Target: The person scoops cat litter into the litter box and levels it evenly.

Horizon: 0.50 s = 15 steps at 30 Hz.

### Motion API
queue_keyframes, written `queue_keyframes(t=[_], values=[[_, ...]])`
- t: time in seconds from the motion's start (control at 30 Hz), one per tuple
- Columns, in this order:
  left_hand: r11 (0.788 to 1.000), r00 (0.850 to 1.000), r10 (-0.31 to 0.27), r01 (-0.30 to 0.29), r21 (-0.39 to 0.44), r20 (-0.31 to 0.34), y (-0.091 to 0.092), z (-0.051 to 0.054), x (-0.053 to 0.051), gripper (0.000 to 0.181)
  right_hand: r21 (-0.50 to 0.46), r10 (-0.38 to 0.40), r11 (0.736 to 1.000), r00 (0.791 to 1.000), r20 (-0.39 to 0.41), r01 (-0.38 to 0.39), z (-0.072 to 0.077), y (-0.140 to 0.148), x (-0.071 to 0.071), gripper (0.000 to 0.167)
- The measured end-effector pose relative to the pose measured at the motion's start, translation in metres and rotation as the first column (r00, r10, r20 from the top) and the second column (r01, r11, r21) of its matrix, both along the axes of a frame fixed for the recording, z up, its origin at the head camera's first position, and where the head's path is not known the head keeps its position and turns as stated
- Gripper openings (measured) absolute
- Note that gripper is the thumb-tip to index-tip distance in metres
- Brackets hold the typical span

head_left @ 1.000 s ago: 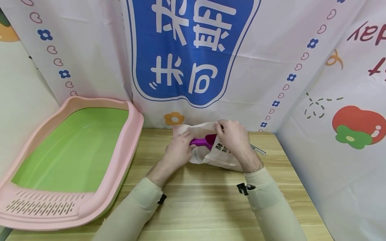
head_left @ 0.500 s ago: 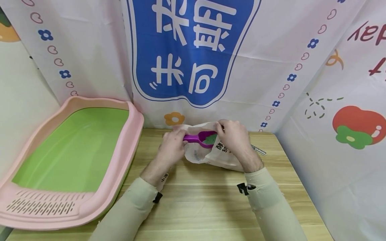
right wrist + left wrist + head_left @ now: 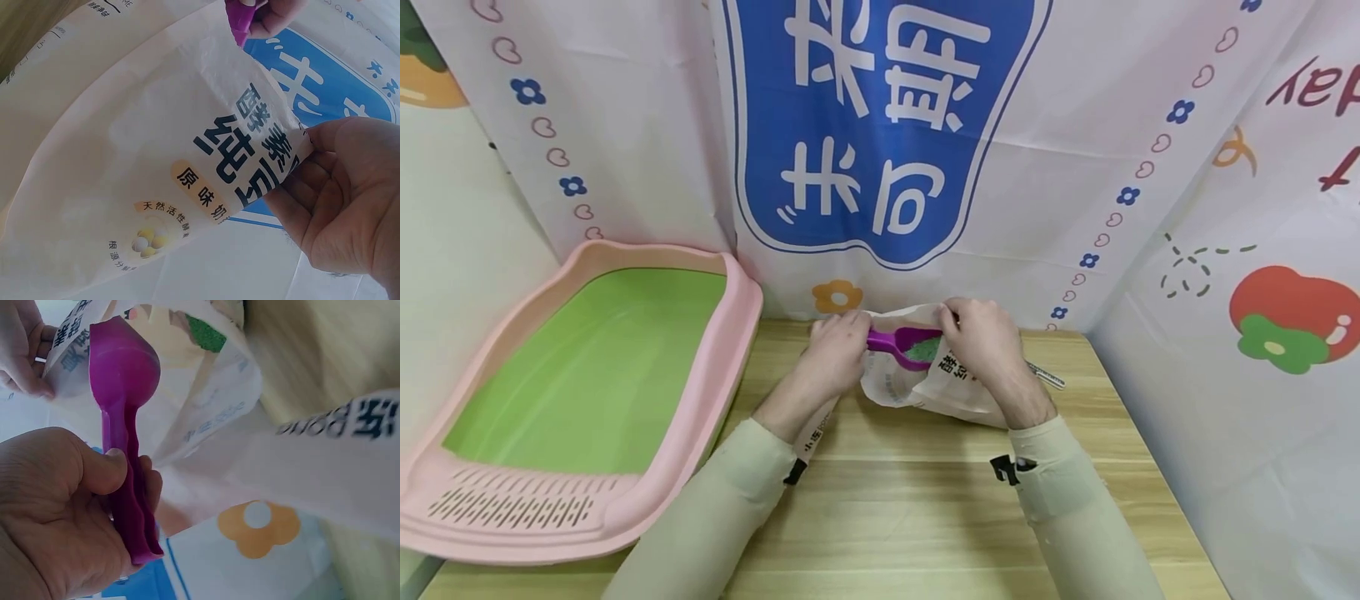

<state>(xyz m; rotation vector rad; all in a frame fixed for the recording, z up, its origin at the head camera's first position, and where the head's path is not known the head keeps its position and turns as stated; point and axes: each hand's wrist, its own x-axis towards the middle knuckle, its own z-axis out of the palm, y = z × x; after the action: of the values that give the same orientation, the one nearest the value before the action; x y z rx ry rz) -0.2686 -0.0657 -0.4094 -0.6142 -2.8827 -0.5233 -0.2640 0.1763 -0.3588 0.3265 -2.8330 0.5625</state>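
Observation:
My left hand [image 3: 838, 350] grips the handle of a purple scoop [image 3: 125, 369], thumb along one side in the left wrist view. Green granules [image 3: 927, 349] lie in the scoop's bowl in the head view. The scoop is at the mouth of a white printed bag [image 3: 125, 112], which lies on its side with its opening toward the left. My right hand [image 3: 988, 346] pinches the upper edge of that opening between thumb and fingers. More green granules [image 3: 207, 334] show deep inside the bag. Part of the bag's flap hangs under my left wrist.
A pink litter box [image 3: 747, 292] with a green inside stands on the left of the wooden table [image 3: 925, 500]. Behind the bag, a thin silver strip [image 3: 1048, 377] pokes out at the right. Printed cloth walls [image 3: 1037, 208] enclose the back and sides.
My left hand has drawn the scoop left and up out of the bag, so its bowl with green granules now shows. The right hand stays on the bag's edge. The view has shifted slightly.

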Motion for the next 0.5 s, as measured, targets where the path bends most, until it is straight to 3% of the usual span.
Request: queue_keyframes(t=[0.1,0.27,0.5], values=[[0.999,1.0,0.0,0.001,-0.042,0.027,0.004,0.009,0.0,0.036,-0.001,0.002,1.0,1.0,0.005,-0.002,-0.001,0.001,0.0,0.038],[0.995,0.999,-0.034,0.035,-0.094,0.014,0.011,0.02,0.001,0.034,-0.004,0.0,1.0,1.0,0.008,0.0,-0.002,0.001,0.0,0.038],[0.991,0.997,-0.059,0.064,-0.117,0.045,0.009,0.03,0.0,0.037,-0.002,0.003,1.0,1.0,0.008,-0.003,0.0,0.001,0.0,0.038]])
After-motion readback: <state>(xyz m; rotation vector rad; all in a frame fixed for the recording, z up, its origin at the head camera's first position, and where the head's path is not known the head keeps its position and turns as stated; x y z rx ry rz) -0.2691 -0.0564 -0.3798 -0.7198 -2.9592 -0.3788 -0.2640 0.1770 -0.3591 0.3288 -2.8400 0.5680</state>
